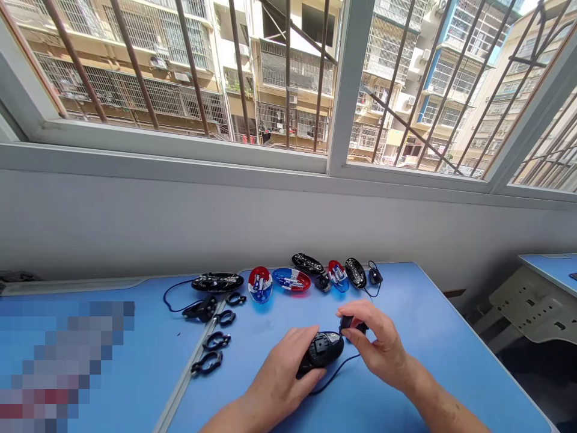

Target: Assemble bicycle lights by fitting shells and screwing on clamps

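Note:
My left hand (288, 367) is closed around a black oval housing (321, 349) with a ribbed mount on its upturned face. Fingers and thumb grip its sides just over the blue table. At its right end, my right hand (378, 343) pinches a small black block (346, 322) between thumb and fingertips. More black material shows under those fingers, partly hidden. A thin black cable (336, 374) curves across the table between the two hands; where its ends join is hidden.
Several black ring clamps (210, 363) lie left of my hands on the blue table (252, 337). Along the back are a black oval unit (217, 282) with a cabled control (201, 309), two more black ovals, and red-and-blue oval shells (260, 284). A barred window (288, 159) stands behind.

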A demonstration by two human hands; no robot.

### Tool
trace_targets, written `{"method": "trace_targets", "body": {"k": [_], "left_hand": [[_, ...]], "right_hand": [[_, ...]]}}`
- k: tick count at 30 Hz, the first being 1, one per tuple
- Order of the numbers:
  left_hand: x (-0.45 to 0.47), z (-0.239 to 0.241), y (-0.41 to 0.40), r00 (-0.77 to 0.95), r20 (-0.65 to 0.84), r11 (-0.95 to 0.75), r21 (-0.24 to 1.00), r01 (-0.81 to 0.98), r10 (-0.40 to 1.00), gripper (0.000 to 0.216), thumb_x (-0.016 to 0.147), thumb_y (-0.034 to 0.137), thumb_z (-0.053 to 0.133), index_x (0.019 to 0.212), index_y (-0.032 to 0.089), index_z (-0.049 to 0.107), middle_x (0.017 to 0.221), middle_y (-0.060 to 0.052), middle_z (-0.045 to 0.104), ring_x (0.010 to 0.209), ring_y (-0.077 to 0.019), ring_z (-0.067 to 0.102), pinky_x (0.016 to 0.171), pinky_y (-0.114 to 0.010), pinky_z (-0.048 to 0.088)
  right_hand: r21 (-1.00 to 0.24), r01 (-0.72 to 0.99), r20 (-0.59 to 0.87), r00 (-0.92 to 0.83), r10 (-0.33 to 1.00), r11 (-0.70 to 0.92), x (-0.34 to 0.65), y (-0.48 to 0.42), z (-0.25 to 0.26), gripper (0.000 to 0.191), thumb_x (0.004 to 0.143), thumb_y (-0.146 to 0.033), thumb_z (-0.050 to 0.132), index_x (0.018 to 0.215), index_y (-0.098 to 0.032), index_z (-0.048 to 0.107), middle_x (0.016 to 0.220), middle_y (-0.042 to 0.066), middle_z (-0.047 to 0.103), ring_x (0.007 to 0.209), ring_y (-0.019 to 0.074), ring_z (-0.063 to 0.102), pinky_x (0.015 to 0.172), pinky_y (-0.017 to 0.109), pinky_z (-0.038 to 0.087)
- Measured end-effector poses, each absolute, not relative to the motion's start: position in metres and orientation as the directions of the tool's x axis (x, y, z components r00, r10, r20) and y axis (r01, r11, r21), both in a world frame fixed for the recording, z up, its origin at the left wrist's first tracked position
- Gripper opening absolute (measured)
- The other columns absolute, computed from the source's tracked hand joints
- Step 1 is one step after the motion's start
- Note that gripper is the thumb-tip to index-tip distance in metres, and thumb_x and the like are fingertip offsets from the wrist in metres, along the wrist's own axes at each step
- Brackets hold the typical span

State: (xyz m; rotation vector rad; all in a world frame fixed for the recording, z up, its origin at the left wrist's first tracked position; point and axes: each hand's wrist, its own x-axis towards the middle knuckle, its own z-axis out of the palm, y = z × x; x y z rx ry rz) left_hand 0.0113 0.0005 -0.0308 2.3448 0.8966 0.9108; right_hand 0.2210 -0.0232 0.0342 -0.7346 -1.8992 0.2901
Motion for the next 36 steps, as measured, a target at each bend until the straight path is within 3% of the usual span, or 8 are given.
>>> {"method": "trace_targets", "body": {"k": [4, 13, 23, 29, 36], "left_hand": [[0.012, -0.032, 0.0, 0.566, 0.414, -0.68, 0.607, 0.412, 0.713, 0.05, 0.075, 0.016, 0.057, 0.123, 0.024, 0.048, 0.11, -0.006, 0.065, 0.092, -0.0257, 0.057, 0.079, -0.036, 0.049], [0.012, -0.029, 0.001, 0.561, 0.427, -0.687, 0.6, 0.41, 0.709, 0.049, 0.074, 0.016, 0.058, 0.121, 0.025, 0.05, 0.109, -0.005, 0.066, 0.092, -0.026, 0.059, 0.08, -0.036, 0.049], [0.013, -0.028, 0.001, 0.556, 0.39, -0.653, 0.629, 0.422, 0.734, 0.048, 0.073, 0.017, 0.057, 0.12, 0.023, 0.051, 0.108, -0.007, 0.066, 0.091, -0.0269, 0.058, 0.079, -0.038, 0.049], [0.012, -0.03, 0.001, 0.558, 0.418, -0.677, 0.609, 0.413, 0.717, 0.05, 0.073, 0.015, 0.058, 0.122, 0.024, 0.049, 0.109, -0.006, 0.066, 0.091, -0.0259, 0.059, 0.08, -0.036, 0.049], [0.012, -0.037, 0.003, 0.555, 0.449, -0.701, 0.581, 0.414, 0.7, 0.053, 0.074, 0.017, 0.06, 0.125, 0.025, 0.048, 0.115, -0.007, 0.065, 0.098, -0.0277, 0.059, 0.085, -0.038, 0.049]], "right_hand": [[-0.535, 0.331, 0.736, -0.269, 0.621, 0.777, 0.218, -0.022, 0.033, 0.04, 0.09, -0.009, 0.048, 0.124, -0.029, 0.049, 0.099, 0.004, 0.063, 0.088, 0.0168, 0.058, 0.066, 0.028, 0.053], [-0.457, 0.538, 0.822, -0.049, 0.568, 0.708, 0.215, -0.015, 0.023, 0.03, 0.086, -0.013, 0.059, 0.113, -0.027, 0.055, 0.09, 0.004, 0.058, 0.075, 0.0161, 0.055, 0.057, 0.027, 0.051], [-0.44, 0.459, 0.786, -0.218, 0.578, 0.772, 0.22, -0.02, 0.03, 0.041, 0.09, -0.01, 0.047, 0.126, -0.027, 0.046, 0.097, 0.005, 0.068, 0.079, 0.0166, 0.059, 0.063, 0.029, 0.054], [-0.405, 0.544, 0.828, -0.121, 0.547, 0.735, 0.219, -0.016, 0.024, 0.032, 0.086, -0.02, 0.061, 0.117, -0.027, 0.053, 0.095, 0.006, 0.061, 0.08, 0.0182, 0.057, 0.057, 0.028, 0.052], [-0.424, 0.526, 0.825, -0.11, 0.554, 0.737, 0.22, -0.019, 0.033, 0.035, 0.088, -0.015, 0.057, 0.121, -0.027, 0.055, 0.092, 0.005, 0.064, 0.076, 0.0165, 0.059, 0.058, 0.026, 0.054]]}}
